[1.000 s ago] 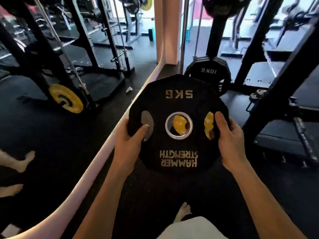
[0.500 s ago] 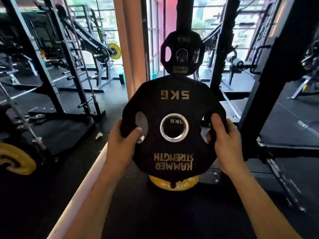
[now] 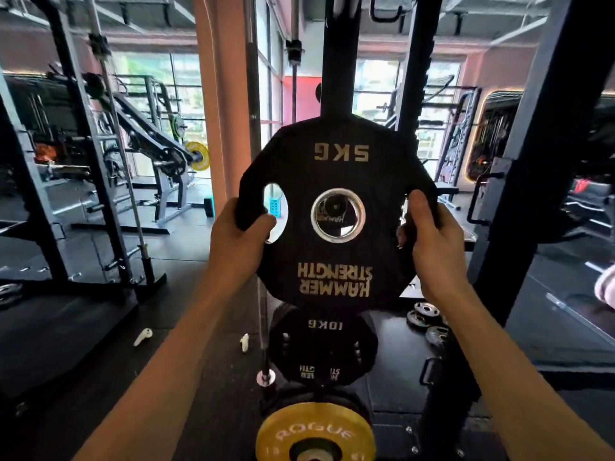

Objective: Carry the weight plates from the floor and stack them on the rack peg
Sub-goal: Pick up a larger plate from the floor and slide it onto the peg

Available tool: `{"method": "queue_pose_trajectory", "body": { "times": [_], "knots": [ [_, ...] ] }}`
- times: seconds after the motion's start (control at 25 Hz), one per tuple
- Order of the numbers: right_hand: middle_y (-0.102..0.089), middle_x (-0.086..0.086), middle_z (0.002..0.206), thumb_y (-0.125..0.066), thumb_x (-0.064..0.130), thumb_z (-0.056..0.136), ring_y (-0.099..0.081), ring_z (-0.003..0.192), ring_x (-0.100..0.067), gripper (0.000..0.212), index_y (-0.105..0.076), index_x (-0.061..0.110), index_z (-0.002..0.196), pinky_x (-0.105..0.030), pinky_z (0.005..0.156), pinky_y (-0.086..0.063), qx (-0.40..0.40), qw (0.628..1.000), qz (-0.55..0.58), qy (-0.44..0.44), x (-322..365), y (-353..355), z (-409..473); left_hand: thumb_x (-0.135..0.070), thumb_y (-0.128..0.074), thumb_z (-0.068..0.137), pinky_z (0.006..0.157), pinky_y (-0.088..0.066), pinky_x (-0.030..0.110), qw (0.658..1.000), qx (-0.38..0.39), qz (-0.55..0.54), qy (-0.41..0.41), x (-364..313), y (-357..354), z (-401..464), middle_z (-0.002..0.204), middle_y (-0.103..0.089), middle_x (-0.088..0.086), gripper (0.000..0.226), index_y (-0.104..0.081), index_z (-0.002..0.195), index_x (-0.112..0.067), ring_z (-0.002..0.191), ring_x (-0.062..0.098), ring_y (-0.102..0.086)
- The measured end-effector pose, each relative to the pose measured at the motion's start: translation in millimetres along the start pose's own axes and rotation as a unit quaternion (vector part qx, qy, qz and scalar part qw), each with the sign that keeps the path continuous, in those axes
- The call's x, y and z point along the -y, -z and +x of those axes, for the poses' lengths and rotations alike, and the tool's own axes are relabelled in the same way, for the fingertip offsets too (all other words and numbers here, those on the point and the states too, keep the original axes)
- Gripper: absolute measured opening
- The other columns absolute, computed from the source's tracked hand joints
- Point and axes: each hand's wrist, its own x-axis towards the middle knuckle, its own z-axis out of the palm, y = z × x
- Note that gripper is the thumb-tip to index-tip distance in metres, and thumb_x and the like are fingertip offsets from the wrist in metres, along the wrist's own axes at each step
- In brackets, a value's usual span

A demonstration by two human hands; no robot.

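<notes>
I hold a black 5 kg plate (image 3: 336, 168) upright at chest height, its "Hammer Strength" lettering upside down. My left hand (image 3: 238, 239) grips its left edge, thumb through the left grip slot. My right hand (image 3: 432, 241) grips the right edge at the other slot. Through the plate's steel centre ring another Hammer plate shows, hanging on the black rack upright (image 3: 336, 54) right behind. Below on the same rack hang a black 10 kg plate (image 3: 321, 347) and a yellow Rogue plate (image 3: 316, 434). The peg itself is hidden by my plate.
A steel bar (image 3: 263, 327) stands upright just left of the rack. Small plates (image 3: 427, 319) lie on the floor at the right. A thick black post (image 3: 545, 154) rises at the right, squat racks (image 3: 93, 181) at the left. White earbuds (image 3: 143, 337) lie on the black floor.
I have raised the 5 kg plate and brought it closer to the rack; the hanging 5 kg plate that showed above it is now directly behind it. Both hands keep their grip.
</notes>
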Motion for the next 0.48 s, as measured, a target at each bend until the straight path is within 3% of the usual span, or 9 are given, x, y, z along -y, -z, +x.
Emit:
{"method": "queue_pose_trajectory", "body": {
  "times": [0.2,0.36,0.48],
  "knots": [
    [-0.055,0.011,0.057,-0.052,0.047,0.096,-0.05,0.053,-0.007,0.03,-0.059,0.02,0.084,-0.023,0.052,-0.043,-0.015,1.0,-0.019,0.017,-22,-23,62,-0.034,-0.06,0.068,0.072,-0.049,0.036,1.0,0.021,0.009,-0.02,21,-27,69,0.085,-0.065,0.0,0.019,-0.059,0.086,-0.029,0.077,0.016,-0.06],
    [-0.053,0.004,0.058,-0.051,0.048,0.096,-0.049,0.051,-0.007,0.036,-0.055,0.014,0.084,-0.018,0.045,-0.041,-0.031,0.998,-0.048,0.011,-50,-32,94,-0.016,-0.063,0.085,0.062,-0.045,0.02,0.999,0.046,0.007,-0.002,47,-44,100,0.084,-0.063,-0.007,0.014,-0.059,0.096,-0.024,0.071,0.001,-0.059],
    [-0.054,0.001,0.063,-0.05,0.053,0.095,-0.051,0.059,-0.013,0.041,-0.054,0.013,0.085,-0.025,0.054,-0.043,-0.034,0.997,-0.067,0.005,-72,-32,109,-0.012,-0.061,0.088,0.054,-0.042,0.007,0.998,0.048,0.042,-0.008,63,-56,111,0.081,-0.061,-0.007,0.013,-0.058,0.101,-0.015,0.063,-0.008,-0.057]
  ]
}}
